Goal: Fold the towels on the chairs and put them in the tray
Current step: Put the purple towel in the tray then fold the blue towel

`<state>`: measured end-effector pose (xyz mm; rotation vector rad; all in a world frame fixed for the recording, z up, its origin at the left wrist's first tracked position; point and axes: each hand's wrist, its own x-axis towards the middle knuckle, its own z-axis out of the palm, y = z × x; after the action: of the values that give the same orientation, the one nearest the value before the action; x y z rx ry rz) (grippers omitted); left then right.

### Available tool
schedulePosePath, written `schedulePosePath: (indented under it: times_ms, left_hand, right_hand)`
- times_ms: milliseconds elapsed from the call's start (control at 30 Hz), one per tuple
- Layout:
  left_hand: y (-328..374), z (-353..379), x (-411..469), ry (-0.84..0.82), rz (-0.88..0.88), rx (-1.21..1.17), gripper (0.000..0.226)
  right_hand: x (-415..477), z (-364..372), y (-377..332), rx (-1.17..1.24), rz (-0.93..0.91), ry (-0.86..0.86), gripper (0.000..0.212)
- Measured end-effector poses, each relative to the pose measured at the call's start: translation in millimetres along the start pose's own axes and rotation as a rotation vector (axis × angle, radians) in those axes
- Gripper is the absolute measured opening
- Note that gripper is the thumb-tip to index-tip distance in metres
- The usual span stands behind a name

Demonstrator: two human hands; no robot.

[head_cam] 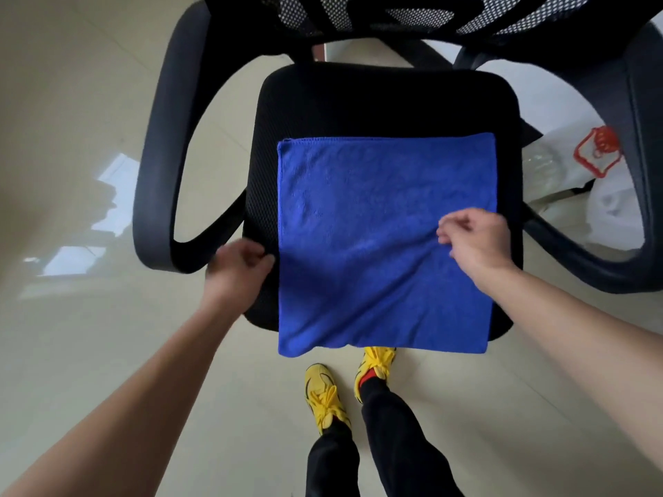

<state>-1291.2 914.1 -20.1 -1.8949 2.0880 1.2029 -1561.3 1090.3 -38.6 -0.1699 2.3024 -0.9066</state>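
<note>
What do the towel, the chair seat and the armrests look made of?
Towel: probably microfibre, matte fuzzy nap, stitched hem. Seat: black mesh fabric, tiny holes visible at its left edge. Armrests: likely moulded plastic, smooth with dull sheen.

The one camera sits on the person's head and looks steeply down and a little forward, close over the chair [387,102]. Its wide lens bows the armrests [158,156] outward. The towel [384,245] fills the middle. The backrest [358,16] crosses the top edge, both forearms [107,407] enter from the lower corners, and the shoes [324,396] stand at the bottom.
</note>
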Motion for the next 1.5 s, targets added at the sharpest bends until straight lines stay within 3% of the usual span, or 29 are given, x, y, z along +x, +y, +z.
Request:
schedulePosePath:
  times_ms: [67,133,200,300,367,433,633,800,967,1067,1167,1267,1367,1500]
  left_hand:
    - [25,0,27,0.029,0.108,0.024,0.021]
    - [51,7,62,0.042,0.205,0.062,0.028]
    - [70,9,89,0.037,0.187,0.05,0.047]
    - [90,11,117,0.066,-0.006,-0.144,0.066]
    - [100,11,130,0.034,-0.123,-0.278,0.047]
    - [109,6,138,-0.023,-0.163,-0.342,0.02]
    - [140,-2,143,-0.155,-0.109,-0.381,0.023]
    - [142,3,152,-0.158,-0.017,-0.12,0.037]
    - [146,9,175,0.182,-0.008,-0.235,0.029]
    - [141,15,170,0.323,0.025,-0.158,0.02]
    - [120,28,124,0.354,0.304,0.276,0.034]
    - [79,50,66,0.225,0.654,0.516,0.042]
    - [25,63,32,0.188,0.58,0.648,0.051]
    - [-12,58,-11,0.191,0.309,0.514,0.048]
  right_hand:
    - [23,-8,-16,-0.149,-0.181,0.123,0.007]
    - [57,-19,-37,-0.278,-0.257,0.203,0.019]
    - [84,-25,-54,-0.406,-0.216,0.221,0.042]
    - [121,-30,-59,-0.443,-0.039,0.114,0.065]
    - [136,-33,-57,-0.314,-0.002,0.055,0.056]
    - [145,-36,-55,-0.252,-0.032,0.067,0.033]
    - [158,-44,-57,-0.147,-0.138,0.147,0.011]
    - [163,-41,-54,-0.165,-0.142,0.151,0.011]
    - [167,-40,-55,-0.177,-0.138,0.145,0.026]
    - [158,-38,-52,-0.103,-0.115,0.191,0.027]
    - [136,-37,-37,-0.018,-0.059,0.189,0.032]
    - [100,-40,-6,-0.088,-0.041,0.182,0.049]
    - [58,-44,24,-0.173,-0.014,0.169,0.051]
    - [-5,-44,54,-0.158,0.098,0.063,0.042]
